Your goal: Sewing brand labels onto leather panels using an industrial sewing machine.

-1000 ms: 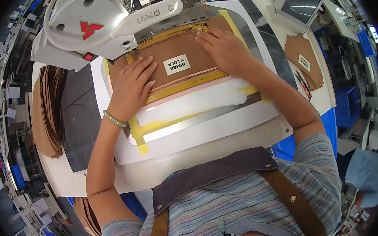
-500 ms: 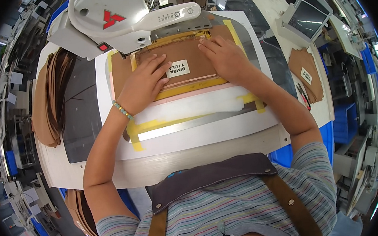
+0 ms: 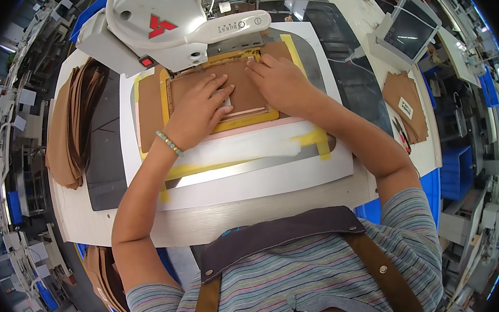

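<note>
Both hands lie on a brown fabric panel (image 3: 243, 92) set within a yellow frame (image 3: 249, 121), just in front of a white sewing machine head (image 3: 157, 31). My left hand (image 3: 202, 108) rests flat with its fingers spread, covering most of a small white label (image 3: 226, 99). Toward the panel's far right corner, my right hand (image 3: 282, 84) presses down with fingers stretched out. Beneath the frame is a white sheet (image 3: 234, 189) with yellow tape (image 3: 323, 144) on it. Where the needle meets the panel is hidden.
A stack of brown pieces (image 3: 71, 129) lies at the left. On the right are a cut brown piece with a label (image 3: 404, 111), small cutters (image 3: 401, 135) and a tilted control screen (image 3: 408, 26). More brown pieces (image 3: 103, 276) hang below the table's left edge.
The yellow frame, panel and white sheet have slid left relative to the machine, with both hands still on the panel. The label, readily seen before, is now mostly under my left hand.
</note>
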Motion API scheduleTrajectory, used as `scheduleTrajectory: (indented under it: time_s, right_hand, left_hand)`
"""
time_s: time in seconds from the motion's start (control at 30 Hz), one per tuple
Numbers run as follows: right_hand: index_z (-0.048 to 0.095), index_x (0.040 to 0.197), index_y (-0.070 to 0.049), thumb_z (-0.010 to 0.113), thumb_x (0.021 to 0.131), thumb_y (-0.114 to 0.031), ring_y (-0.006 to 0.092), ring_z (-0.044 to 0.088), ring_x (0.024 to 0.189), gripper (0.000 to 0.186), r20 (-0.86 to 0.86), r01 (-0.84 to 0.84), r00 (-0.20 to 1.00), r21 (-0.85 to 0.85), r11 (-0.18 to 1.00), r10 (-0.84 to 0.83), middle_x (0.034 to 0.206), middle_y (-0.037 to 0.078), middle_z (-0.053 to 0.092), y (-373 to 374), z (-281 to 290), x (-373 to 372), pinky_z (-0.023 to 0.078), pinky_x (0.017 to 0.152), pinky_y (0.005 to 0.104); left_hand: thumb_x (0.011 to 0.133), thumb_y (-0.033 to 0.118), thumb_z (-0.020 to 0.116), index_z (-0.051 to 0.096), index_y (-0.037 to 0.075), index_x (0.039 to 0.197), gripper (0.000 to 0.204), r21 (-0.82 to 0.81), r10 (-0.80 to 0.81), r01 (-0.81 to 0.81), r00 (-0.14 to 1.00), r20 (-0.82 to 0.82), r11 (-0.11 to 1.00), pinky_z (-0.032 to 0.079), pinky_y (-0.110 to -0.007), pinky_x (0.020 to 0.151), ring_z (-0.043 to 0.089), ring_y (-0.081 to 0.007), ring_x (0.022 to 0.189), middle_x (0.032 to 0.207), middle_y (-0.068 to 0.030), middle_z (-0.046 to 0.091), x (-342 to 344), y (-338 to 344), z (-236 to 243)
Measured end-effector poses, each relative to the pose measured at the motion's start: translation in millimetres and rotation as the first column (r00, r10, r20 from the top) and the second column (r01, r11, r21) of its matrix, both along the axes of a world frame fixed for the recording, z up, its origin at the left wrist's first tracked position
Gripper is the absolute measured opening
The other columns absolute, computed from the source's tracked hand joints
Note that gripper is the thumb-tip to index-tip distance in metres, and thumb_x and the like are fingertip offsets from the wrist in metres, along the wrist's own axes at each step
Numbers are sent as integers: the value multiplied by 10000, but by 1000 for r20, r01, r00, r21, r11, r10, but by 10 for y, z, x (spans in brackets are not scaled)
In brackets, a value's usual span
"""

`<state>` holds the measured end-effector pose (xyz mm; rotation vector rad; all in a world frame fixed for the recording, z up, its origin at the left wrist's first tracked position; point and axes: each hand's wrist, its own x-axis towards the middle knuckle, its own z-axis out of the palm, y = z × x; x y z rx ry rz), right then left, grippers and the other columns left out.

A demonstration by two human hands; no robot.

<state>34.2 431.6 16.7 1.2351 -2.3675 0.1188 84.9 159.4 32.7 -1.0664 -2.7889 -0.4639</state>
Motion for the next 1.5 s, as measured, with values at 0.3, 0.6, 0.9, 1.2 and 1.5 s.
scheduleTrajectory:
  time_s: [0.3,0.6,0.9,1.2,1.5]
  right_hand:
    - [719,1210,-4,666,862,-177,236,622,1139,393,-14,30,999,94,995,-29,1296,112,709,-318,15,50,496,803,365]
    - [720,1223,-35,689,960,-289,235,605,1138,367,35,-17,999,65,998,15,1309,90,708,-500,4,37,505,840,366]
    - [695,1314,-33,665,1021,-309,276,573,1327,404,273,-32,962,9,999,28,1421,101,666,-117,288,304,501,1076,402]
    - [703,1310,-30,660,1019,-226,287,572,1334,353,352,-303,885,-58,951,304,1407,106,677,-499,313,363,478,1120,415]
    - [715,1300,-50,740,944,-192,230,621,1216,384,323,-324,893,-25,946,314,1282,52,721,-609,143,508,480,1032,373]
  left_hand:
    - [1061,266,650,617,-4,1441,468,8,12,-11,1000,-20,1000,422,-455,1221,484,-380,1472,1555,-174,558,1,-59,-47]
    - [1027,188,684,582,-19,1481,509,21,65,-65,998,-19,998,397,-455,1242,489,-373,1467,1588,-169,534,14,-152,-27]
    - [1037,238,664,621,3,1430,460,-44,105,-110,989,-107,993,469,-417,1171,534,-327,1404,1524,-122,603,-13,-235,-16]
    - [995,115,699,656,7,1390,412,82,108,-102,991,-84,991,423,-458,1212,558,-356,1405,1465,-131,657,141,-554,56]
    - [984,183,694,661,54,1452,486,33,-22,19,997,80,999,394,-489,1238,440,-367,1536,1618,-102,549,444,-772,69]
